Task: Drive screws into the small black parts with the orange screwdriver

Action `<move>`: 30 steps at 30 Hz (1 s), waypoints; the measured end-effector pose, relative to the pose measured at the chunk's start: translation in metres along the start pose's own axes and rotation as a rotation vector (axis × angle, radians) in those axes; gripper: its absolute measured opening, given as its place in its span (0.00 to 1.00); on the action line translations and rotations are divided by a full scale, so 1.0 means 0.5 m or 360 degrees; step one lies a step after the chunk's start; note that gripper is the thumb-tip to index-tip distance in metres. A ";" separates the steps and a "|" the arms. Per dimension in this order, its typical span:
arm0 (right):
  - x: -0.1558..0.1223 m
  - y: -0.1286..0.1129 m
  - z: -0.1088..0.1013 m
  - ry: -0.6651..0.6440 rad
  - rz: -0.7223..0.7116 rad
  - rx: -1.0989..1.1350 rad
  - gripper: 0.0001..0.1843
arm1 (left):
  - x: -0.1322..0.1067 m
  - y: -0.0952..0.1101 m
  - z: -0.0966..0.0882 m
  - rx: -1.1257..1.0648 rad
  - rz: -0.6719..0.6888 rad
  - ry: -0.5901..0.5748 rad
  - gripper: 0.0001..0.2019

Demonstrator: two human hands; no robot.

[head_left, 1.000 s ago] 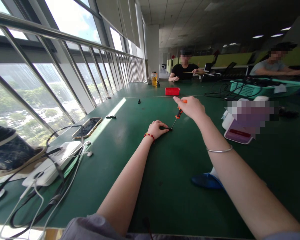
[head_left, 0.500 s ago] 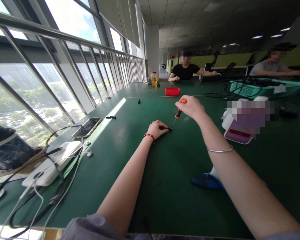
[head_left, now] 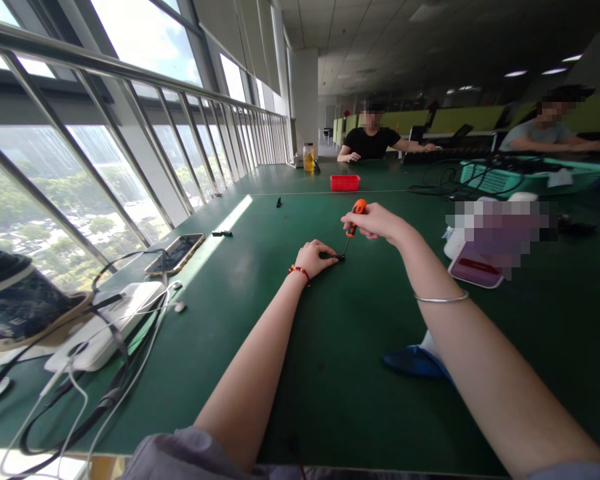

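My left hand (head_left: 314,257) rests on the green table (head_left: 260,320), fingers closed on a small black part (head_left: 334,256) that it pins down. My right hand (head_left: 375,220) grips the orange-and-black handle of a small screwdriver (head_left: 353,222). The screwdriver stands nearly upright, its thin shaft running down to the black part just right of my left fingers. A red bead bracelet circles my left wrist and a silver bangle my right forearm.
A phone (head_left: 175,253), a white charger with tangled cables (head_left: 100,327) and a cap (head_left: 15,307) lie at the left by the window rail. A red tray (head_left: 345,183), a jar (head_left: 308,157), a blue object (head_left: 413,360) and a pink-white box (head_left: 473,267) are around. Two people sit at the far end.
My right hand has dropped and moved left, closing round the handle and tipping the screwdriver more upright over the part. My left hand has stayed put.
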State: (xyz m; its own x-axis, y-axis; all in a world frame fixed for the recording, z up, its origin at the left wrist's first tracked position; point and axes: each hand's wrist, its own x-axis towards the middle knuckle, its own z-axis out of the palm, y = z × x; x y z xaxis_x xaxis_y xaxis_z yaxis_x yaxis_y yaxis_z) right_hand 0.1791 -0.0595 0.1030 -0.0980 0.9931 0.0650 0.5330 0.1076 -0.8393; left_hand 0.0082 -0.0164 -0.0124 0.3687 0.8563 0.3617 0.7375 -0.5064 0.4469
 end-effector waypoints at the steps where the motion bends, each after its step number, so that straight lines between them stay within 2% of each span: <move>1: -0.003 -0.004 0.001 -0.0031 0.0011 0.0037 0.09 | 0.000 -0.001 0.001 -0.0002 -0.0002 0.0006 0.11; 7: -0.001 -0.038 -0.008 0.0107 -0.0031 -0.0110 0.09 | 0.000 -0.002 0.000 -0.0013 0.0000 0.0011 0.11; 10: 0.013 -0.032 -0.023 0.0190 -0.0141 -0.0159 0.08 | -0.001 -0.001 -0.001 -0.0008 -0.0013 0.0006 0.11; 13: 0.021 0.011 -0.017 0.0291 -0.0363 -0.0493 0.07 | -0.001 0.000 -0.001 -0.0011 -0.0006 0.0007 0.11; 16: 0.016 0.082 0.016 0.0203 -0.0491 -0.0793 0.09 | -0.001 -0.001 -0.001 -0.0057 0.0003 0.0011 0.11; 18: 0.008 0.130 0.041 0.0109 -0.0486 -0.0843 0.12 | -0.001 -0.001 -0.003 -0.0123 -0.0005 0.0017 0.10; 21: -0.004 0.177 0.069 0.0125 -0.0474 -0.0789 0.14 | -0.004 -0.001 -0.005 -0.0249 -0.0006 0.0046 0.10; 24: -0.012 0.192 0.081 0.0141 -0.0487 -0.0788 0.10 | -0.006 0.002 -0.006 -0.0312 0.0039 0.0051 0.09; 30: -0.020 0.186 0.085 0.0171 -0.0494 -0.0853 0.09 | -0.012 0.016 -0.009 -0.0225 0.0143 0.0003 0.10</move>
State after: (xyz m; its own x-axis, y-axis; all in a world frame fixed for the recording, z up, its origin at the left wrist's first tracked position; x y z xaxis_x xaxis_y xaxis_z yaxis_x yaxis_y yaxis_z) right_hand 0.1940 -0.0616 0.0017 -0.2458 0.9079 0.3396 0.8434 0.3730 -0.3868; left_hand 0.0093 -0.0263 -0.0071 0.4286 0.8066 0.4071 0.6143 -0.5905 0.5233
